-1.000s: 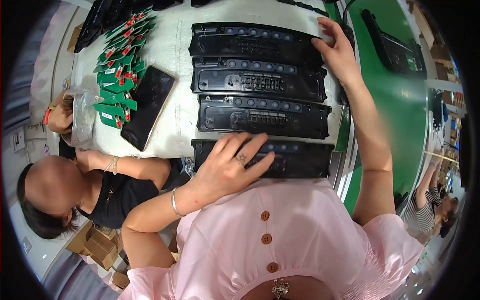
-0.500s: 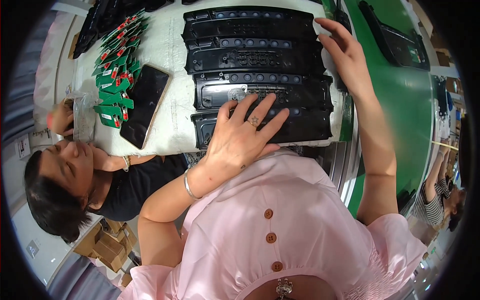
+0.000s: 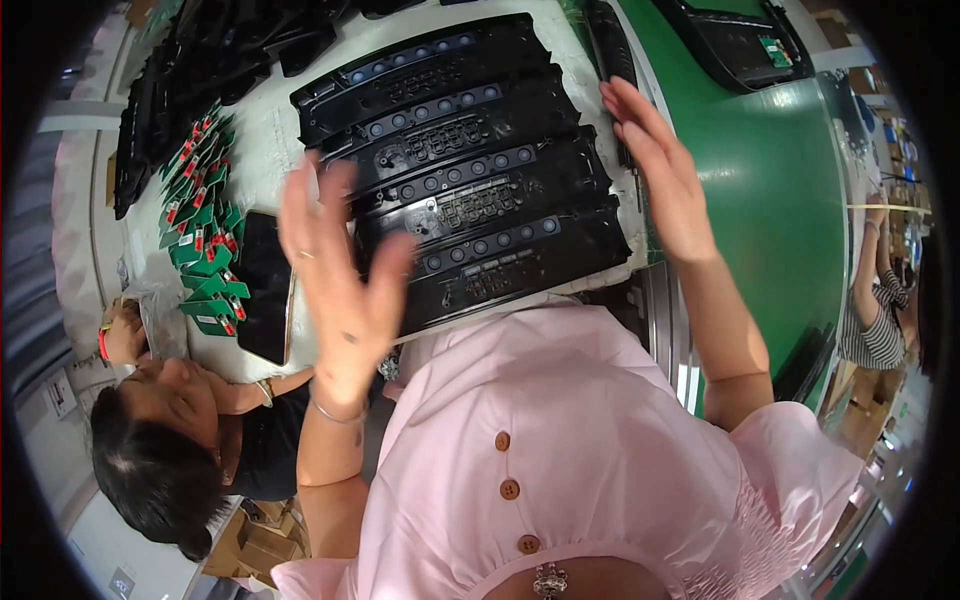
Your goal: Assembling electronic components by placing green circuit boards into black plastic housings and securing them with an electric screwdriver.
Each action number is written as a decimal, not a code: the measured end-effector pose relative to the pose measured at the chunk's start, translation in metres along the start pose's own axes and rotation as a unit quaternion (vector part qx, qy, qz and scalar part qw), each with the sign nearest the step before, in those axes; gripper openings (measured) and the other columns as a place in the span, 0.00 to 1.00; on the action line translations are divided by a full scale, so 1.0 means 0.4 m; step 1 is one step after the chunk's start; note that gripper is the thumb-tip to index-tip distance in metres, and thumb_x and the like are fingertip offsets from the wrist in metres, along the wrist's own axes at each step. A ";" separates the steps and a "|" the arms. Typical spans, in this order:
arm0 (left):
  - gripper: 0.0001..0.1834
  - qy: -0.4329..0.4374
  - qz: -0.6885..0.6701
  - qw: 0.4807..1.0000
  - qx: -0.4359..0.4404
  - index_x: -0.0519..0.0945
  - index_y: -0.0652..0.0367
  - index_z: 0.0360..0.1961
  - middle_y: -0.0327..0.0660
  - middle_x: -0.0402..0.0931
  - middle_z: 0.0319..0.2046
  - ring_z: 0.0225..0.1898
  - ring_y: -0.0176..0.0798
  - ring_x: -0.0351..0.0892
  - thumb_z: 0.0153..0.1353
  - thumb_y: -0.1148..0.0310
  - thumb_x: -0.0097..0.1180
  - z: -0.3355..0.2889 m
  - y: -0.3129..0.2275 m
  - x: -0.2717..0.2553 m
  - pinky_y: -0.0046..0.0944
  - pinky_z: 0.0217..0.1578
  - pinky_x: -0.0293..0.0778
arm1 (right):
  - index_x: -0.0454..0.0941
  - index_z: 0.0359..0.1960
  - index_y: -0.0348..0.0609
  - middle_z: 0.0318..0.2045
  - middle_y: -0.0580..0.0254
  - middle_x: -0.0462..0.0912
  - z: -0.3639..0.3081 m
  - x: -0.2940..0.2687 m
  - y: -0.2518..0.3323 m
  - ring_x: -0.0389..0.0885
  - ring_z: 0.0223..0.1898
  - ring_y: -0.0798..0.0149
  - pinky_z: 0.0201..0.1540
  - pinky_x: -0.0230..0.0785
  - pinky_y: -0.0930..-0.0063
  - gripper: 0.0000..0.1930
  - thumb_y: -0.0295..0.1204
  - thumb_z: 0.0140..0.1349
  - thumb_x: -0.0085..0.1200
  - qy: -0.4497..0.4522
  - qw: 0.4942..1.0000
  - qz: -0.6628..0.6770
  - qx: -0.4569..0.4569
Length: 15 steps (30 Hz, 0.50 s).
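Several long black plastic panels (image 3: 470,180) with rows of round holes lie side by side on a white bench (image 3: 270,150). My left hand (image 3: 335,280) is raised above the left ends of the nearest panels, fingers spread, holding nothing. My right hand (image 3: 655,170) hovers flat and open at the panels' right ends, next to the green belt (image 3: 760,200); whether it touches them I cannot tell.
A pile of small green circuit boards (image 3: 205,235) and a flat black plate (image 3: 265,285) lie at the left of the bench. A seated co-worker (image 3: 170,440) is at lower left. More black parts (image 3: 170,90) are stacked at the far left, another panel (image 3: 740,40) on the belt.
My left hand has lifted off the nearest panel and moved left, fingers spread. My right hand has come off the far panel's corner and opened. The view has tilted.
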<state>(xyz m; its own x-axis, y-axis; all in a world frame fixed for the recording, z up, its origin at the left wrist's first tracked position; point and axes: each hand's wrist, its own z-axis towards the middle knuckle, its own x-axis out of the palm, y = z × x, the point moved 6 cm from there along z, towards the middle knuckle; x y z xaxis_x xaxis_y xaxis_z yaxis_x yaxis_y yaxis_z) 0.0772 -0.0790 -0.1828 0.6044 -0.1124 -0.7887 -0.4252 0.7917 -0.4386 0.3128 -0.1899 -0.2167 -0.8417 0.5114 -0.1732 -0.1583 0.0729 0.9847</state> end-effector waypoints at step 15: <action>0.38 0.070 -0.199 0.952 -0.223 0.42 0.70 0.63 0.61 0.35 0.64 0.67 0.55 0.34 0.60 0.64 0.46 0.005 0.139 0.032 0.46 0.63 0.37 | 0.58 0.59 0.36 0.58 0.51 0.62 0.173 0.044 -0.021 0.57 0.61 0.62 0.61 0.46 0.75 0.26 0.37 0.62 0.42 0.000 0.998 -0.061 0.017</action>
<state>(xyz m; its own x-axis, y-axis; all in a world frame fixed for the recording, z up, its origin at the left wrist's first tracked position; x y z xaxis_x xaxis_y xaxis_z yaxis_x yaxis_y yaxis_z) 0.0625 -0.0351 -0.2163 0.6950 -0.4530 -0.5584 -0.4443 0.3399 -0.8289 0.3349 -0.1223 -0.2265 -0.8168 0.4977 -0.2918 -0.2424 0.1629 0.9564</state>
